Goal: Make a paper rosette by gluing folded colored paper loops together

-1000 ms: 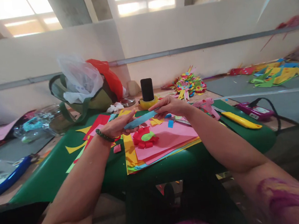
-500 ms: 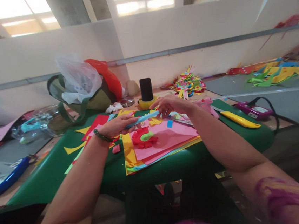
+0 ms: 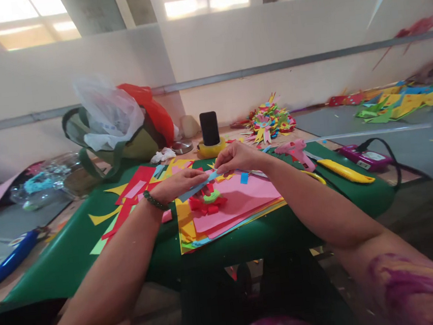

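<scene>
Between my two hands is a light blue paper strip (image 3: 196, 189). My left hand (image 3: 180, 183) is closed on it, thumb on top, and the strip's free end sticks out to the left below the fingers. My right hand (image 3: 237, 159) pinches the strip's other end between thumb and fingertips. Just below lies a red paper flower (image 3: 213, 203) with a green centre, partly hidden by the left hand. It rests on pink sheets (image 3: 246, 200) stacked over other coloured paper. A small blue paper piece (image 3: 244, 178) lies near the right wrist.
A pink glue gun (image 3: 296, 152) and a yellow-handled cutter (image 3: 347, 171) lie right of my right arm. Behind the hands, a phone (image 3: 209, 128) stands in a yellow tape roll (image 3: 212, 148). Red and yellow scraps (image 3: 138, 183) cover the left of the green mat (image 3: 67, 248). A bag (image 3: 122, 136) stands behind.
My right hand has moved left and down towards my left hand, shortening the strip between them. My left hand has slid along the strip, leaving more of it sticking out leftward.
</scene>
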The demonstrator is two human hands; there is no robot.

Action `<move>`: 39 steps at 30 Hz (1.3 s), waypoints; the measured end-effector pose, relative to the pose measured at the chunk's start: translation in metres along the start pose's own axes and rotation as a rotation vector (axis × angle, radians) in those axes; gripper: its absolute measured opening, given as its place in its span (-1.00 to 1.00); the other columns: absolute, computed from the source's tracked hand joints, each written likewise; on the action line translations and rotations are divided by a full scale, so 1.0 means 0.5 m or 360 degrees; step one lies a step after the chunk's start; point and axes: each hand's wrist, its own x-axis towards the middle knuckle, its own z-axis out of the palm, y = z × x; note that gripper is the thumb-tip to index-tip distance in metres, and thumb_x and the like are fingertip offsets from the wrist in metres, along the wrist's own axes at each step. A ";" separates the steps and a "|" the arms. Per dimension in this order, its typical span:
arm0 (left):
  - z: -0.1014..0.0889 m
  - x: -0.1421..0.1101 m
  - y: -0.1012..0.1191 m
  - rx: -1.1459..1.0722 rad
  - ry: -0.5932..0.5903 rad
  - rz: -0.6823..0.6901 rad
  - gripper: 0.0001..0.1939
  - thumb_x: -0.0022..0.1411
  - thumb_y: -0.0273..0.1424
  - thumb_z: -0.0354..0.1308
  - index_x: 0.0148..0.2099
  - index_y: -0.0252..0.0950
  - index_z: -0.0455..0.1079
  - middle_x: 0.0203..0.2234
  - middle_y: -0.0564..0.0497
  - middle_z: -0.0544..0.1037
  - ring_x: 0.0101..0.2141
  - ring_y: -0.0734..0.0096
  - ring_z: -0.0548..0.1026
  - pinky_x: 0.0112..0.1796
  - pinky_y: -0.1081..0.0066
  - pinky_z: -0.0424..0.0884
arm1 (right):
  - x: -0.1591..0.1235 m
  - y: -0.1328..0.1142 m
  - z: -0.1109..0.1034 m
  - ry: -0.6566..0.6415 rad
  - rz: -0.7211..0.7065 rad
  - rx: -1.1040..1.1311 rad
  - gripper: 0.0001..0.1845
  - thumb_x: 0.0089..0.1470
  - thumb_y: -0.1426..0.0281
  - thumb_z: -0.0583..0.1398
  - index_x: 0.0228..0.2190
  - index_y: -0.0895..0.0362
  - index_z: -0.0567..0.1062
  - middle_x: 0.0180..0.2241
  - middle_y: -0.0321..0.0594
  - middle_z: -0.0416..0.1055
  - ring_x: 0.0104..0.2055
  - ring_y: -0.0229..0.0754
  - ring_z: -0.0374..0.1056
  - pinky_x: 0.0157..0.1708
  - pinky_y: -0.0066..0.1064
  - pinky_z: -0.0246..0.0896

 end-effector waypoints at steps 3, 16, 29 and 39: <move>0.013 0.006 0.002 -0.0004 0.0019 -0.0019 -0.54 0.14 0.01 0.25 -0.36 -0.36 0.51 -0.54 -0.02 0.58 -0.57 0.52 0.43 -0.54 0.54 0.33 | 0.002 0.007 0.013 -0.0055 0.0024 0.0005 -0.71 -0.29 0.35 0.48 -0.45 0.20 0.62 -0.57 -0.27 0.56 -0.51 -0.30 0.48 -0.51 -0.56 0.38; 0.015 0.005 0.001 0.0044 0.0019 -0.0044 -0.61 0.16 -0.10 0.26 -0.44 -0.37 0.50 -0.61 -0.01 0.55 -0.65 0.57 0.38 -0.60 0.56 0.31 | 0.000 0.004 0.007 -0.0087 0.0118 -0.0030 -0.70 -0.30 0.32 0.50 -0.45 0.19 0.64 -0.59 -0.28 0.55 -0.54 -0.30 0.50 -0.54 -0.58 0.37; 0.018 0.002 0.013 0.0143 -0.0002 0.0067 -0.67 0.21 -0.22 0.24 -0.49 -0.35 0.46 -0.69 0.05 0.47 -0.68 0.60 0.30 -0.60 0.58 0.31 | 0.001 0.013 0.004 -0.0165 0.0096 -0.0062 -0.70 -0.30 0.34 0.48 -0.44 0.19 0.62 -0.56 -0.26 0.56 -0.50 -0.30 0.49 -0.51 -0.57 0.35; 0.020 0.006 0.006 0.0195 -0.0009 0.0134 -0.64 0.18 -0.17 0.24 -0.51 -0.34 0.45 -0.67 0.05 0.49 -0.67 0.61 0.29 -0.61 0.58 0.27 | -0.012 -0.009 0.014 -0.0214 0.0047 -0.0252 -0.72 -0.20 0.24 0.44 -0.44 0.17 0.65 -0.59 -0.29 0.52 -0.51 -0.32 0.45 -0.55 -0.58 0.27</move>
